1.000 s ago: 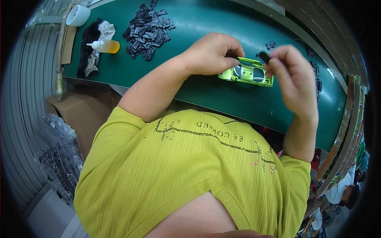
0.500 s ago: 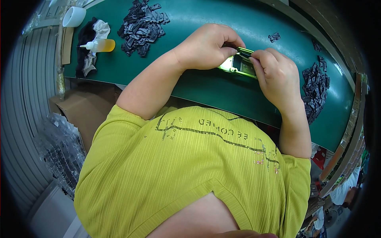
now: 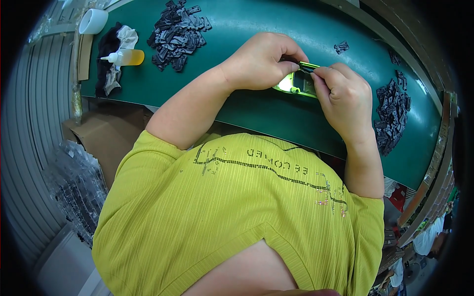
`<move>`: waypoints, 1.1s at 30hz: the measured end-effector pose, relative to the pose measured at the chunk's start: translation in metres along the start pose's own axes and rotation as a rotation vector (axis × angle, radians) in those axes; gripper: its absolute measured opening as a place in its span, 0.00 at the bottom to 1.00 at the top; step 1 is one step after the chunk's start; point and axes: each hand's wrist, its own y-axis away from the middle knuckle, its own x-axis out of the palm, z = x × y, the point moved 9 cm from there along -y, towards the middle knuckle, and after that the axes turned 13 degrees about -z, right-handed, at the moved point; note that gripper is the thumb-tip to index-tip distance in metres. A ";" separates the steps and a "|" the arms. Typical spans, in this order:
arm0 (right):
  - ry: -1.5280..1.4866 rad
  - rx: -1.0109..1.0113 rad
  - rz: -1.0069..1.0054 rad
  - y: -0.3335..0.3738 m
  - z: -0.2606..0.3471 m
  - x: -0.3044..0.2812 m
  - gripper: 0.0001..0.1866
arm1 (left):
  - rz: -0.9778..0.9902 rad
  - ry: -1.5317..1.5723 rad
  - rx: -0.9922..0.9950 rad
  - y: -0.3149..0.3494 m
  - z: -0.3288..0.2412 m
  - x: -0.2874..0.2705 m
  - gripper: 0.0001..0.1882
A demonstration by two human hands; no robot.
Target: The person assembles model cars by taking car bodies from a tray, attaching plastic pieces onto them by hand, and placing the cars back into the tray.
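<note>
A bright green plastic housing (image 3: 285,85) with a shiny body and a rectangular opening lies between my hands over the green table. My left hand (image 3: 264,60) is closed, thumb and forefinger pinched at the housing's far edge. My right hand (image 3: 345,96) is closed too, pinching at its right part. A small black plastic piece (image 3: 306,70) runs along the far edge of the opening, between the fingertips of both hands. My fingers cover its ends and part of the housing.
On the green table (image 3: 237,19) lie a dark pile of black plastic parts (image 3: 178,37) at left, another pile (image 3: 392,116) at right, and one loose part (image 3: 341,47). A squeeze bottle (image 3: 127,57) with amber liquid rests on cloth beside a white roll (image 3: 93,21).
Both hands and the green housing have shifted slightly. My right fingertips have moved a little nearer the left ones along the black piece.
</note>
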 end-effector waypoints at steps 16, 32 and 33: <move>-0.033 0.031 -0.115 0.002 0.003 -0.002 0.03 | -0.027 -0.152 0.172 0.004 -0.017 0.006 0.12; -0.106 0.044 -0.078 -0.001 0.001 0.000 0.05 | 0.027 -0.054 0.163 -0.001 -0.015 -0.007 0.12; -0.108 0.045 -0.083 -0.001 0.000 0.001 0.05 | 0.041 -0.071 0.056 -0.001 -0.008 -0.006 0.12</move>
